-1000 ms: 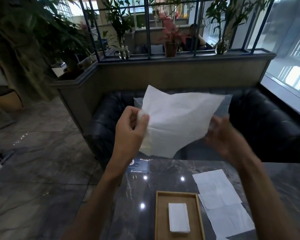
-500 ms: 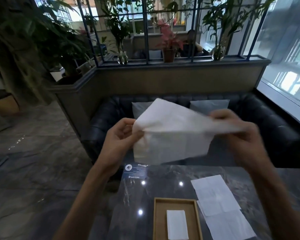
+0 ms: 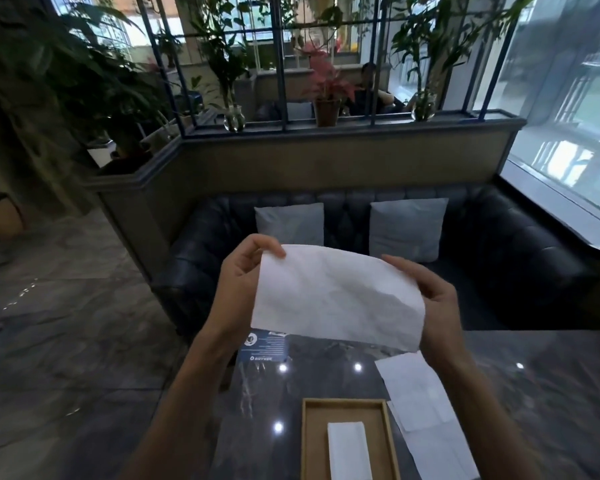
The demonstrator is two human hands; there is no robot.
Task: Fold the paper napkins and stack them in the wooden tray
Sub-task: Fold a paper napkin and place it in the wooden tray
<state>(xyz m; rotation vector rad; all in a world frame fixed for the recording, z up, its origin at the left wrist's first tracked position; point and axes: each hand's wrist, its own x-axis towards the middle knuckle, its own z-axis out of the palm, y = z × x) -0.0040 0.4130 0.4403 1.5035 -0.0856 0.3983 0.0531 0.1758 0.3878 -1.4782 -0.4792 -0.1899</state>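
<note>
Both hands hold a single paper napkin (image 3: 333, 296) in the air, above the far edge of the table (image 3: 534, 393). The left hand (image 3: 243, 285) pinches the upper left corner between thumb and fingers. The right hand (image 3: 437, 306) grips the right edge, with its fingers curled round the paper.

Change: a second ago this napkin hangs open as one full sheet. Half a second ago its top edge is coming over toward the person. It now appears doubled, a wide rectangle with a soft crease along the upper right. By this reading the first fold is made but not yet pressed flat. The piece is still far wider than the narrow strip already stored, so further folds are probably needed before it can go in.

Count:
- One wooden tray (image 3: 309, 445) lies on the near part of the table, below the hands.
- One folded napkin (image 3: 349, 452) lies lengthwise in the tray.
- At least two flat napkins (image 3: 413, 393) lie overlapped just to the right of the tray. The nearer one runs out of view, so any more beneath cannot be told.
- One blue card (image 3: 267, 346) sits at the table's far edge.
- Two pale cushions (image 3: 290, 223) rest on the dark sofa (image 3: 499, 258) beyond.
</note>
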